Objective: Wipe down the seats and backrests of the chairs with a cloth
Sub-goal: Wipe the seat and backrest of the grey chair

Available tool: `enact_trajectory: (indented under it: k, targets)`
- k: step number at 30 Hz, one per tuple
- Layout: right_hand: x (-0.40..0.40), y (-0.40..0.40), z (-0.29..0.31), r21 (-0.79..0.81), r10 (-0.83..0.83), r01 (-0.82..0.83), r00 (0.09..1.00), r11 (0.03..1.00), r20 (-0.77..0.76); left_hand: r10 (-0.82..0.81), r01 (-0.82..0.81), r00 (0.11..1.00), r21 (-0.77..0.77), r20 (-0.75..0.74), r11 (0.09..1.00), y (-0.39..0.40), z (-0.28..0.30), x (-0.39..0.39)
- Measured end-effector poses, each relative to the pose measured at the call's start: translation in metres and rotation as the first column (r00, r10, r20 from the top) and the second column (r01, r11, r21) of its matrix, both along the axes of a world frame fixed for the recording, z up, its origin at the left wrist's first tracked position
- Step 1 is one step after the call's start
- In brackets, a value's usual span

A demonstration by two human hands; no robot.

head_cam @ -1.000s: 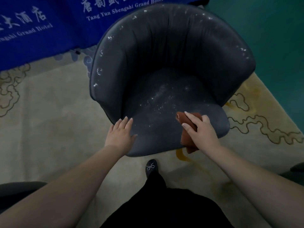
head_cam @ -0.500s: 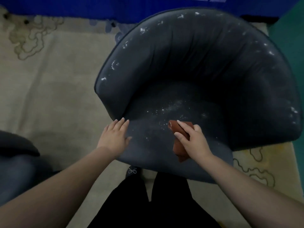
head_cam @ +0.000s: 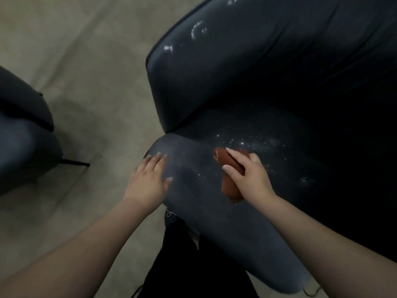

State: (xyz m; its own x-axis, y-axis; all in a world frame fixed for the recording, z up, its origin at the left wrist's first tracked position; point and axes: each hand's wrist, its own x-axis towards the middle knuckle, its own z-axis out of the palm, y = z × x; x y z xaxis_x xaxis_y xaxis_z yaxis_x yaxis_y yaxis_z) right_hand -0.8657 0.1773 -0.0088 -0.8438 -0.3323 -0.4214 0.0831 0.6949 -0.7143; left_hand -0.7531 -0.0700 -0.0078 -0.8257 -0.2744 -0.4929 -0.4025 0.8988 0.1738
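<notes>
- Black cloth of the person's trousers (head_cam: pixel 193 272) fills the bottom middle of the view; a shoe toe with a small pale bow (head_cam: pixel 170 214) just peeks out under the seat edge, most of it hidden.
- Both bare forearms run up from the lower corners, cut off by the frame.
- Left hand (head_cam: pixel 148 181) lies flat with fingers straight and slightly spread, resting on the front left corner of the seat and holding nothing.
- Right hand (head_cam: pixel 249 179) has its fingers and thumb curled round a rust-red folded cloth (head_cam: pixel 228 186), pressing it on the seat; the hand covers much of the cloth, so its full shape is hard to make out.
- Dark blue-grey tub chair (head_cam: pixel 214 87) has smooth, leather-like padding, a rounded seat cushion and a curved backrest wrapping round it. Its right side and top are cut off, and the inner right part sinks into shadow where nothing can be told.
- White specks and crumbs (head_cam: pixel 253 143) are scattered over the seat just beyond the cloth, with larger white smears (head_cam: pixel 196 32) on the backrest's upper rim.
- Second dark padded chair (head_cam: pixel 23 134) stands well apart at the left edge, only partly in view, with a thin black leg (head_cam: pixel 74 162) showing.
- Beige short-pile carpet (head_cam: pixel 90 61) lies under both.
</notes>
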Motion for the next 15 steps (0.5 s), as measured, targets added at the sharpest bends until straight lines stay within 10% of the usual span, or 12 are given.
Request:
enact_trajectory:
  k: [7,15]
  targets:
    - [0.008,-0.047,-0.092,0.018,0.106,-0.105,0.981,0.994,-0.162,0.081,-0.081,0.997,0.067,0.006,0.994,0.003,-0.090,0.005]
    - [0.013,-0.071,-0.146,0.458,0.247,-0.056,0.897,0.887,-0.367,0.150,-0.138,0.972,0.076,-0.182,0.987,-0.014,-0.143,-0.001]
